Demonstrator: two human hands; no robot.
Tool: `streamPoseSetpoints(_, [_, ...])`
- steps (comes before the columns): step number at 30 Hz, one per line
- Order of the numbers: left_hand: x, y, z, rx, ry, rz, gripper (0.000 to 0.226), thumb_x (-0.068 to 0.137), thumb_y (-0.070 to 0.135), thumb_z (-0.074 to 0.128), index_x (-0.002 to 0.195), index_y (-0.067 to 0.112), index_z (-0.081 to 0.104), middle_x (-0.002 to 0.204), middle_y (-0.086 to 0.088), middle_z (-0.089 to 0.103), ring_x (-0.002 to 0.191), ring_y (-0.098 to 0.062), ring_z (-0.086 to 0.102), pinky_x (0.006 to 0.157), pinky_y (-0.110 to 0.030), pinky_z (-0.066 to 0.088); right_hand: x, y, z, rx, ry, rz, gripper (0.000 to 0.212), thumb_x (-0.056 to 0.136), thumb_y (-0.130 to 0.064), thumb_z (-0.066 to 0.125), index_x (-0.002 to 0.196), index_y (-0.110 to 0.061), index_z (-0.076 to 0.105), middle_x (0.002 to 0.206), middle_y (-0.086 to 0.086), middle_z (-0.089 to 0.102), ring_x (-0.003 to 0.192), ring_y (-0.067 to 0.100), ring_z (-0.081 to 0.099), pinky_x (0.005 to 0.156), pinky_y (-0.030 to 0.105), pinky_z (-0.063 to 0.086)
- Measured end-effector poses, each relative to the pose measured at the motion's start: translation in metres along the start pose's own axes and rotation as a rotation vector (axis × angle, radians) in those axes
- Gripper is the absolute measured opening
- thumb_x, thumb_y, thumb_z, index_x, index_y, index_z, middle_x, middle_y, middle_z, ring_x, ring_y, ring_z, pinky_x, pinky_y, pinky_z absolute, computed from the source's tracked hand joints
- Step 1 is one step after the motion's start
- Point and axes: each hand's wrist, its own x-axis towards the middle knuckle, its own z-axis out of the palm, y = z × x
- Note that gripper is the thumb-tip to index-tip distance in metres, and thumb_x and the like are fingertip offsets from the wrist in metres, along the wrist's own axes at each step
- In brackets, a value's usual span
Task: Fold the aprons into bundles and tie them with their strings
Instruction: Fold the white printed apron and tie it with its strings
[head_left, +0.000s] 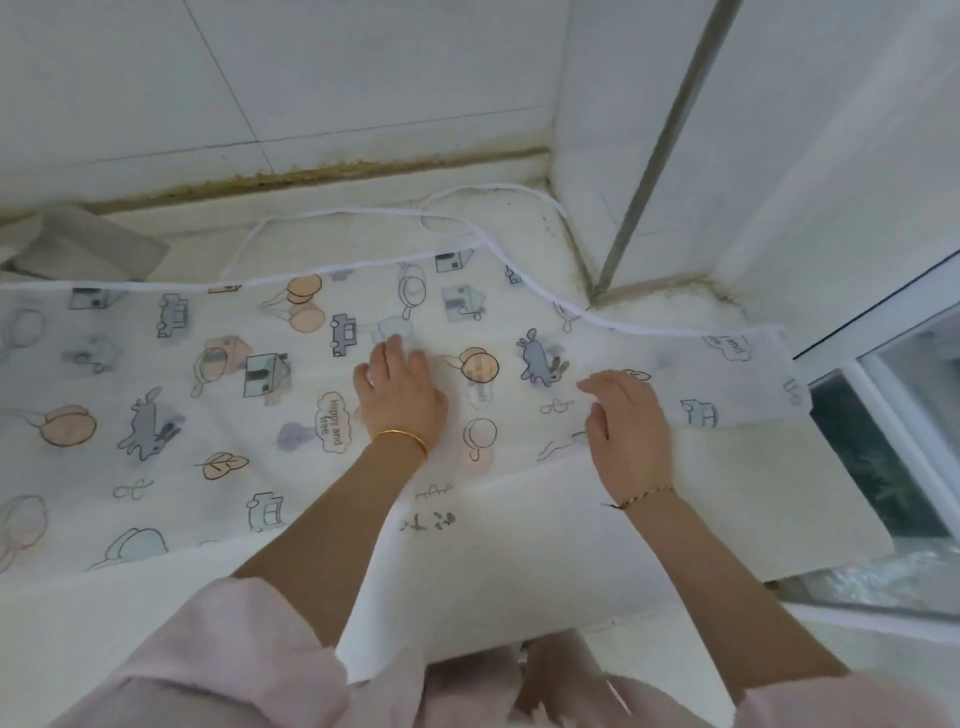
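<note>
Since the white counter carries the printed apron spread wide, likely for smoothing before a fold, the left hand and right hand press flat on it, fingers straight, gripping nothing. Its white string trails loose by the far edge; a cloud motif seems to read "Happy and free".

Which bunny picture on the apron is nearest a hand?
The grey bunny right by the right hand fingertips. The other bunny lies far toward the apron left end, well past the left hand.
</note>
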Motion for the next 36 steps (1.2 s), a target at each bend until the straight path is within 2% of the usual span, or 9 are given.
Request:
streamPoseSetpoints(2, [0.001,0.035,-0.006,-0.101,0.074,0.124,0.038,0.085,0.013,0.052,0.122,0.007,0.05,0.136,-0.015,0.04,0.115,-0.034,0.045,0.088,-0.04,0.037,-0.006,-0.002,-0.014,0.081,0.083,0.109,0.028,0.081,0.002,0.046,0.097,-0.008,0.066,0.104,0.004,0.06,0.092,0.024,0.055,0.079,0.028,0.044])
streamPoseSetpoints(6, [0.007,0.093,-0.01,-0.23,-0.133,0.227,0.043,0.092,0.008,0.041,0.135,0.014,0.037,0.138,-0.013,0.026,0.098,-0.032,0.051,0.065,-0.035,0.039,-0.012,0.009,-0.035,0.301,0.19,0.532,0.015,0.081,0.002,0.053,0.086,-0.012,0.053,0.09,-0.002,0.05,0.076,0.02,0.054,0.067,0.031,0.043])
streamPoseSetpoints(8, [0.009,0.105,-0.004,-0.201,-0.198,0.229,0.046,0.094,0.012,0.041,0.138,0.018,0.03,0.143,-0.011,0.018,0.103,-0.035,0.051,0.064,-0.036,0.041,-0.013,0.021,-0.043,0.534,0.135,0.839,0.005,0.085,-0.01,0.055,0.082,-0.011,0.051,0.081,0.006,0.054,0.066,0.024,0.06,0.058,0.03,0.044])
streamPoseSetpoints(12, [0.011,0.107,0.005,-0.147,-0.236,0.242,0.049,0.098,0.023,0.038,0.144,0.023,0.021,0.147,-0.01,0.011,0.114,-0.04,0.044,0.081,-0.038,0.045,-0.012,0.024,-0.045,1.089,-0.021,1.315,0.03,0.091,-0.036,0.058,0.083,-0.008,0.051,0.079,0.011,0.061,0.057,0.022,0.058,0.051,0.028,0.046])
streamPoseSetpoints(19, [0.009,0.104,0.002,-0.196,-0.251,0.256,0.05,0.1,0.039,0.028,0.146,0.025,0.018,0.149,-0.01,0.01,0.117,-0.04,0.041,0.101,-0.042,0.036,0.003,0.048,-0.047,0.99,0.272,1.258,0.023,0.086,-0.019,0.064,0.068,-0.011,0.052,0.063,0.005,0.055,0.049,0.012,0.052,0.042,0.021,0.041])
streamPoseSetpoints(23, [0.009,0.103,0.004,-0.269,-0.266,0.215,0.05,0.099,0.04,0.028,0.147,0.027,0.019,0.152,-0.007,0.008,0.125,-0.041,0.034,0.103,-0.043,0.034,-0.002,0.058,-0.051,0.839,0.224,1.122,0.035,0.087,-0.024,0.065,0.062,-0.009,0.045,0.055,0.005,0.053,0.031,0.008,0.04,0.038,0.02,0.035])
streamPoseSetpoints(28, [0.011,0.101,0.007,-0.308,-0.29,0.206,0.05,0.099,0.042,0.029,0.147,0.03,0.02,0.154,-0.006,0.005,0.13,-0.041,0.029,0.107,-0.043,0.028,-0.005,0.06,-0.043,0.819,0.272,1.185,0.045,0.086,-0.033,0.065,0.057,-0.012,0.039,0.052,0.004,0.046,0.044,0.017,0.035,0.041,0.022,0.031])
streamPoseSetpoints(33, [0.014,0.1,0.004,-0.324,-0.323,0.205,0.051,0.098,0.042,0.033,0.146,0.031,0.022,0.153,-0.006,0.005,0.13,-0.042,0.028,0.106,-0.044,0.029,-0.002,0.043,-0.045,1.074,-0.069,1.287,0.031,0.082,-0.034,0.07,0.094,-0.009,0.057,0.082,0.011,0.062,0.071,0.025,0.063,0.067,0.039,0.056])
streamPoseSetpoints(36, [0.014,0.1,0.005,-0.308,-0.319,0.212,0.051,0.098,0.042,0.032,0.146,0.031,0.021,0.153,-0.006,0.005,0.129,-0.042,0.029,0.107,-0.044,0.029,-0.006,0.036,-0.039,1.049,-0.076,1.274,0.02,0.083,-0.018,0.069,0.086,-0.006,0.053,0.083,0.013,0.063,0.067,0.024,0.064,0.064,0.037,0.055])
